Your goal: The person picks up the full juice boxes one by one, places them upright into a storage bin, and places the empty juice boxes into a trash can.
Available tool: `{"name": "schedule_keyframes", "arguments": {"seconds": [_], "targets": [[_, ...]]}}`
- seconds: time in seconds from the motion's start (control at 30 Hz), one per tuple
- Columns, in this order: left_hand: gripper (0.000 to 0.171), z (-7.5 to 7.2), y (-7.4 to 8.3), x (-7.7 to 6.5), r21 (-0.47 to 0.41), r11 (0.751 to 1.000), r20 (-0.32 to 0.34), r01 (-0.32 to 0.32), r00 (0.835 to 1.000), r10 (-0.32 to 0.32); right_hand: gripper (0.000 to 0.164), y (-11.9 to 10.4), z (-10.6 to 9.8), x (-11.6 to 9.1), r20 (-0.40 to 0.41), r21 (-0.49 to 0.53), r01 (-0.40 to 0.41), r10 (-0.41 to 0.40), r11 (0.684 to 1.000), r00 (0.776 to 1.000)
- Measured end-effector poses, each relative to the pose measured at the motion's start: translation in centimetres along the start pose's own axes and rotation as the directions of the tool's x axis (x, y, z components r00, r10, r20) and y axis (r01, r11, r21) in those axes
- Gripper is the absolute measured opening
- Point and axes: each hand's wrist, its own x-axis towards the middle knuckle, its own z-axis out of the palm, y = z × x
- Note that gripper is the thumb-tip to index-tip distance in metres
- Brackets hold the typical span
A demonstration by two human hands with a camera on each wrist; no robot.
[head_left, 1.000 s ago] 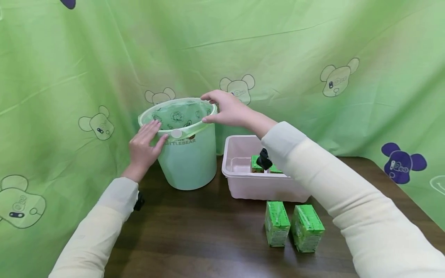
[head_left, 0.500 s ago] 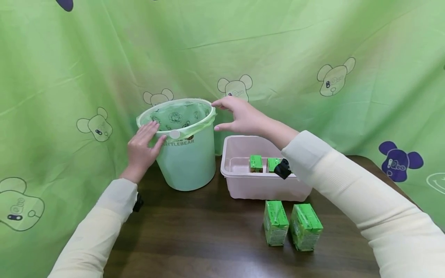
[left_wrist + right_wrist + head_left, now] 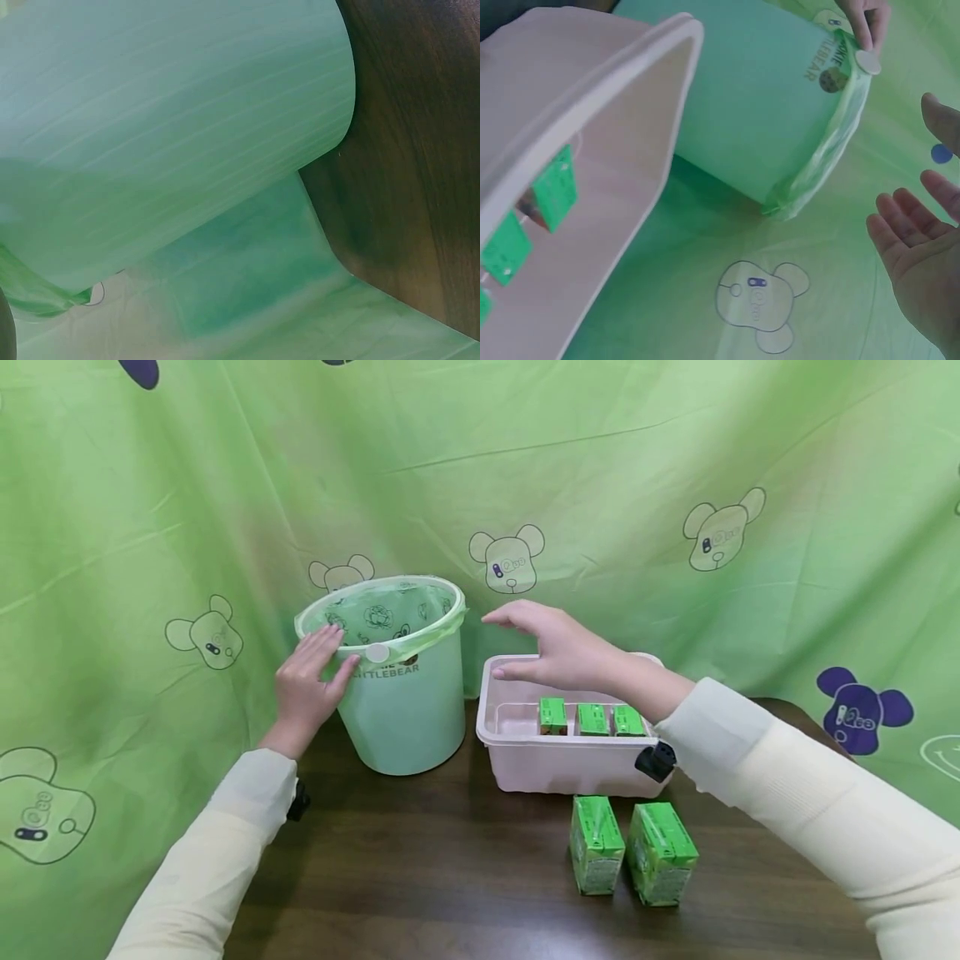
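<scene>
A pale green bin (image 3: 405, 718) with a pale rim and a printed green liner bag (image 3: 431, 633) folded over that rim stands at centre left. My left hand (image 3: 306, 683) holds the bin's near left rim, fingers over the top and thumb on the outside. Its fingers are largely out of the left wrist view, where the bin's wall fills much of the picture. My right hand (image 3: 558, 647) hovers above a pale pink tub (image 3: 570, 768), to the right of the bin, fingers and thumb apart with nothing between them. Several green cartons (image 3: 592, 720) sit in the tub.
Two similar green cartons (image 3: 597, 843) stand upright on the dark wooden table (image 3: 435, 877) before the tub. A green cloth (image 3: 600, 460) printed with bear heads hangs behind and to the sides.
My right hand has come away from the bin's right rim and moved right and down, over the tub. The left hand has stayed at the rim.
</scene>
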Motion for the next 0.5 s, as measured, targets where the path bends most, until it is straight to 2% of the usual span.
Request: {"name": "schedule_keyframes", "arguments": {"seconds": [0.5], "targets": [[0.051, -0.1, 0.0, -0.1, 0.0, 1.0, 0.008, 0.012, 1.0, -0.012, 0.058, 1.6, 0.5, -5.7, -0.025, 0.067, -0.034, 0.036, 0.997, 0.999]]}}
